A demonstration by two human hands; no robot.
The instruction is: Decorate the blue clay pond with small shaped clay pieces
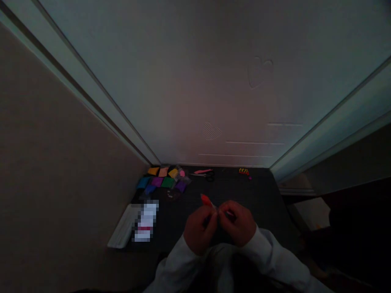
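Note:
Close to the table's front edge, my left hand (198, 228) is closed in a pinch with its fingertips meeting those of my right hand. A small red, flat piece (206, 200) sticks up from the left fingers; its material is too dark to tell. My right hand (238, 223) is also pinched, at the piece's lower end, and what its fingertips hold is hidden. A small pale spot shows inside the curl of the right fingers. Beyond the hands lie dark-handled scissors (210, 176) and a pink strip (203, 171).
Several coloured packets (168, 182) lie at the back left of the dark table (262, 211), with a dark round item (173, 195) before them. A pale tray-like object (124, 228) and a pixelated rectangle (146, 221) are at left. Small bright bits (243, 171) sit back right, by the wall (183, 101).

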